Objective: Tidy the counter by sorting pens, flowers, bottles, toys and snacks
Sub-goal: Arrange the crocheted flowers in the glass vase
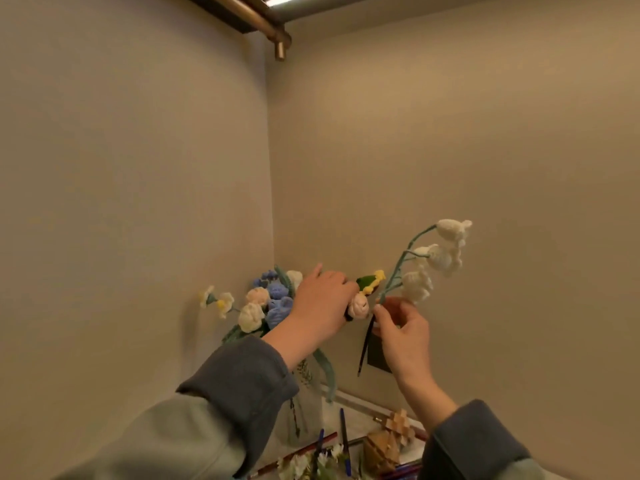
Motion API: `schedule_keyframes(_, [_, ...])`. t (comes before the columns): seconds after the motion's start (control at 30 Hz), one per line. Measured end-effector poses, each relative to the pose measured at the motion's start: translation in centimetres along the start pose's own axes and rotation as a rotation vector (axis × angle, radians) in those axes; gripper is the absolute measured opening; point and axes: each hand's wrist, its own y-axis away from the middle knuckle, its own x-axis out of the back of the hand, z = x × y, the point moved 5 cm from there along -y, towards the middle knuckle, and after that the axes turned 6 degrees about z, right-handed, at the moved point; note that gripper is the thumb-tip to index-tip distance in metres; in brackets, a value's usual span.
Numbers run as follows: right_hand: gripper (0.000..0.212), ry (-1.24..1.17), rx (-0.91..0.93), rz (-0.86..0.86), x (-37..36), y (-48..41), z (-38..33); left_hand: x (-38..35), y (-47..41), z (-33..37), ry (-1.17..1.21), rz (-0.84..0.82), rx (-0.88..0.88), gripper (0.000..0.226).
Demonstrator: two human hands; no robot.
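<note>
A clear glass vase in the corner holds a bunch of crocheted flowers in blue, cream and peach. My left hand reaches over the bunch and grips the flowers at its right side, among them a cream bud and a yellow-green one. My right hand pinches the stem of a white lily-of-the-valley sprig, held upright just right of the bunch, its dark stem end hanging below my fingers. Pens stand at the bottom.
Beige walls meet in the corner behind the vase. A dark wall plate sits behind my right hand. Wooden puzzle toys and loose white flowers lie on the counter below. A brass rail runs overhead.
</note>
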Motion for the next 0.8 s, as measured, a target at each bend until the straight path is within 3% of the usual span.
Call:
schedule_keyframes(0.13, [0.006,-0.076,0.057,0.043,-0.3,-0.7,-0.5,0.4,0.8,-3.3,0.159,0.078,0.103,0.024])
schedule_keyframes(0.27, [0.012,-0.159,0.099,0.032,-2.9,-0.9,-1.7,0.0,2.7,-6.6,0.382,0.127,0.253,0.04])
schedule_keyframes(0.53, [0.017,-0.126,0.123,0.037,-7.1,-0.7,-1.5,-0.6,3.3,-8.1,0.513,0.129,0.336,0.034])
schedule_keyframes(0.67, [0.007,0.043,0.121,0.048,-7.5,0.0,0.8,-0.6,3.8,-8.5,0.516,0.154,0.396,0.025])
schedule_keyframes(0.8, [0.012,0.22,0.105,0.021,-8.1,1.3,3.4,-0.7,4.2,-8.2,0.583,0.135,0.402,0.024])
